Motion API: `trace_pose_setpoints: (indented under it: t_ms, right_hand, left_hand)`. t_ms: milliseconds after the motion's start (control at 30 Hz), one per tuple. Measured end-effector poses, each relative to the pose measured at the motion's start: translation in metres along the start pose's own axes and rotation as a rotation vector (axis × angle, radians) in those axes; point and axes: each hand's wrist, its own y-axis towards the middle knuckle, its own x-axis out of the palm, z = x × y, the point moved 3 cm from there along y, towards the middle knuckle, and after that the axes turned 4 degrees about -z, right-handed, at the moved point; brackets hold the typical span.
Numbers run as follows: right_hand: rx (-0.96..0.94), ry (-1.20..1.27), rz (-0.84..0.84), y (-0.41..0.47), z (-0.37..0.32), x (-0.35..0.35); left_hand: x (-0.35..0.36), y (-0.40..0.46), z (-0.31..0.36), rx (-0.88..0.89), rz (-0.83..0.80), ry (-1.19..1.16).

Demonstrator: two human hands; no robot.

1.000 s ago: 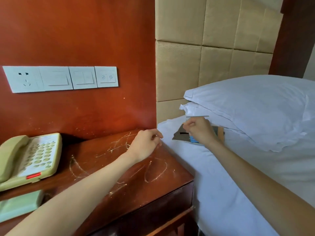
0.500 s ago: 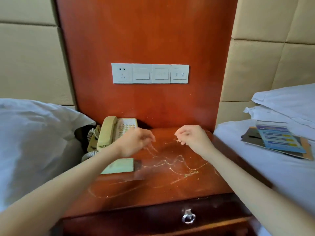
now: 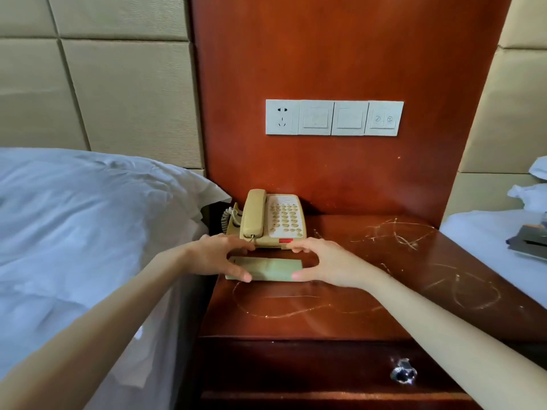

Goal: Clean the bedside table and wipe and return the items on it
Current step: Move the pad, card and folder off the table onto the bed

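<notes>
A pale green notepad (image 3: 268, 269) lies flat on the reddish wooden bedside table (image 3: 370, 294), just in front of a beige telephone (image 3: 273, 220). My left hand (image 3: 220, 257) holds the pad's left end, thumb at its near corner and fingers by the phone's front edge. My right hand (image 3: 322, 263) holds the pad's right end the same way. The table top shows pale scratch marks.
A bed with a white pillow (image 3: 88, 217) stands left of the table. Another bed (image 3: 497, 247) at the right carries leaflets (image 3: 529, 242). A switch and socket panel (image 3: 334, 117) is on the wall panel. A drawer knob (image 3: 403, 374) sits below.
The view swung left from the right bed to the table. My right hand left the leaflets there; both hands moved forward and took hold of the green notepad's ends.
</notes>
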Motion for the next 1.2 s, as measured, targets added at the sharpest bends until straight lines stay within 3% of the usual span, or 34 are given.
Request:
trace_pose_setpoints:
  t_ms: [133,300,433,533,667,833,1200]
  right_hand:
    - [-0.009,-0.065,-0.008,0.006,-0.003,0.011]
    - [-0.010,-0.106,-0.013,0.008,-0.005,0.013]
    - [-0.065,-0.209,0.114,0.001,-0.010,0.005]
    - [-0.094,-0.238,0.237,-0.011,-0.006,-0.009]
    - [-0.141,-0.295,0.406,-0.033,0.010,-0.037]
    - [-0.109,-0.404,0.567,-0.068,0.045,-0.080]
    - [0.159,-0.398,0.702,-0.181,0.156,-0.181]
  left_hand:
    - [0.003,0.001,-0.003,-0.008,-0.007,0.100]
    - [0.005,-0.001,0.001,0.030,0.068,0.054]
    - [-0.002,-0.002,0.016,0.141,0.262,0.044]
    - [-0.011,-0.002,0.037,0.203,0.472,0.166]
    - [-0.018,0.012,0.076,0.246,0.618,0.289]
    - [-0.026,0.046,0.138,0.330,0.684,0.329]
    - [-0.014,0.149,0.308,0.555,0.718,0.264]
